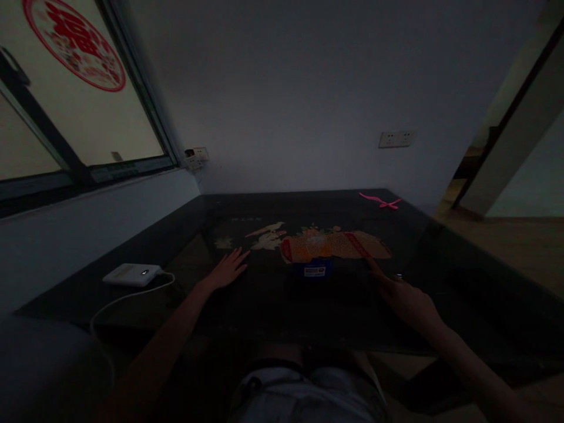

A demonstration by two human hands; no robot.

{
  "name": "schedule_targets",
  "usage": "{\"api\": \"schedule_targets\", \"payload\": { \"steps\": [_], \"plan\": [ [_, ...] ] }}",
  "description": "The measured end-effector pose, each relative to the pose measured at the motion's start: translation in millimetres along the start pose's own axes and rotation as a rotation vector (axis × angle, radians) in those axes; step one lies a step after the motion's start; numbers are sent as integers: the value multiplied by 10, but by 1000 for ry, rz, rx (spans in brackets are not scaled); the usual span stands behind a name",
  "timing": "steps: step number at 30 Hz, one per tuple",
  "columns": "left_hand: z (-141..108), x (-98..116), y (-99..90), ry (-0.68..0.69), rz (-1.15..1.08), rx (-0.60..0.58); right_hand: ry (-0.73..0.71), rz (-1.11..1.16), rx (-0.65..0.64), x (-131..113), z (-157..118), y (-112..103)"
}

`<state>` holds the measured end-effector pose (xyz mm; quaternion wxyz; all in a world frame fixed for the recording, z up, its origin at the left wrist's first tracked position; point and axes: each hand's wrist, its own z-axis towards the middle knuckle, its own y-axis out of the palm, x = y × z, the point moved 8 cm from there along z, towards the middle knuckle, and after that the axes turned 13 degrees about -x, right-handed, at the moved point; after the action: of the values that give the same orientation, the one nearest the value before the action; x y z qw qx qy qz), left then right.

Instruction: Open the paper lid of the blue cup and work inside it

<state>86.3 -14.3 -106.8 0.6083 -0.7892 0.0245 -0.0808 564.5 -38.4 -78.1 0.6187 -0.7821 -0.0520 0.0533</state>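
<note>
An orange and red patterned piece (339, 245), flat and elongated, lies across the dark table, partly over a small blue box (314, 269) with a white label. To their left, my left hand (228, 267) rests palm down on the tabletop with its fingers spread, holding nothing. My right hand (403, 296) is at the right, its index finger reaching to the lower edge of the patterned piece. A ring shows on this hand. Its other fingers are dim and partly hidden, so whether they hold anything is unclear.
The dark glossy table (264, 305) has a bird and flower picture on it. A white power bank (132, 274) with a white cable (127, 298) lies at the left. A pink ribbon (383, 202) is near the back right edge. Wall sockets (396, 139) are behind.
</note>
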Motion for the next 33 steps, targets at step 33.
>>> {"api": "schedule_targets", "payload": {
  "steps": [33],
  "plan": [
    [-329, 1011, -79, 219, -208, 148, 22, 24, -8, -10, -32, -19]
  ]
}}
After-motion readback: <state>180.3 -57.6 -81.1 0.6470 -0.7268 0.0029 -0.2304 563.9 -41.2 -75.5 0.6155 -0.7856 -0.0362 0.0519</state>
